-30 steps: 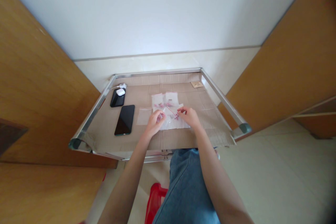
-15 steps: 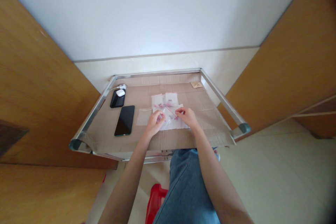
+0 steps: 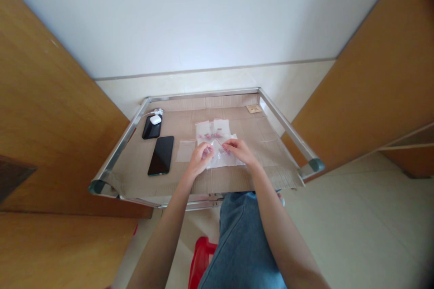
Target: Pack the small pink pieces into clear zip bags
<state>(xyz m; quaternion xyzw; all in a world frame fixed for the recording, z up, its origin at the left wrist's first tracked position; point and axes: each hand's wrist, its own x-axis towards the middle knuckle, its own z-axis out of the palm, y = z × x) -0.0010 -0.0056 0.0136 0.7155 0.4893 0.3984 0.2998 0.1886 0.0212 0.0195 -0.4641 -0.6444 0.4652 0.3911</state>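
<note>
Both my hands work low over the middle of a cardboard sheet (image 3: 257, 162). My left hand (image 3: 201, 159) is curled on a clear zip bag (image 3: 228, 159) holding small pink items, and my right hand (image 3: 239, 151) pinches the same bag near its thin pink seal line. Behind them lie more clear bags (image 3: 213, 130) with small pink pieces inside. The fingers hide part of the bag. A flat clear bag (image 3: 186, 150) lies left of my left hand, and a black phone (image 3: 161, 155) lies further left.
A metal frame (image 3: 203, 95) borders the cardboard. At the back left, white earbuds case (image 3: 155, 119) sits on a second black phone (image 3: 151, 128), near a white cable (image 3: 157, 111). A small brown card (image 3: 254, 109) lies back right. Wooden panels stand at both sides.
My right hand has slid left, closer to my left hand, and the bag's pink seal line has shifted with it. My left hand has barely moved.
</note>
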